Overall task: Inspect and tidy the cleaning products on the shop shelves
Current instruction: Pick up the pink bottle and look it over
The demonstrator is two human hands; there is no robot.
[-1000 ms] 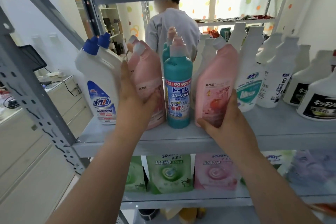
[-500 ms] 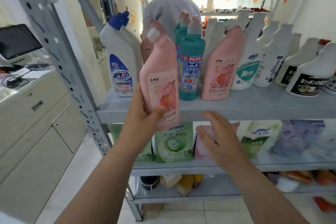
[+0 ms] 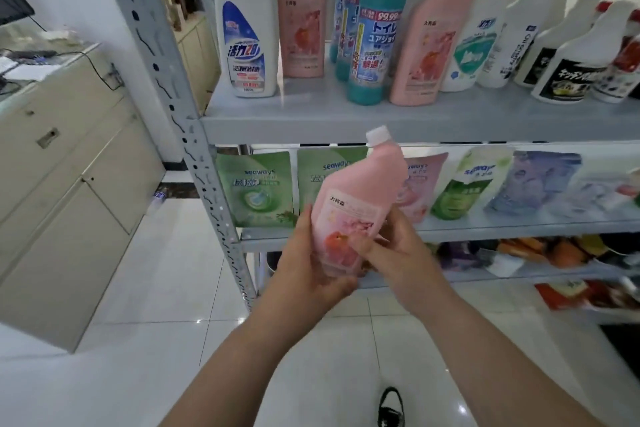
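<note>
Both hands, left (image 3: 308, 274) and right (image 3: 398, 260), clasp a smooth pink plastic bottle (image 3: 353, 215), angled neck, white ribbed cap (image 3: 378, 134).

Bright, even indoor light with soft, faint shadows. The glossy white tiled floor (image 3: 166, 288) carries small glare spots. Wide-angle bending curves the grey perforated metal shelf upright (image 3: 180, 121). Motion blur smears the pastel refill pouches (image 3: 540, 184) at right.

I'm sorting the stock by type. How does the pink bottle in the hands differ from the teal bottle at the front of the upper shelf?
The pink bottle is tilted, held off the shelf by the left hand and right hand; the teal bottle stands upright. Pink has an angled neck and pale floral label; teal is cylindrical with a blue label.
</note>
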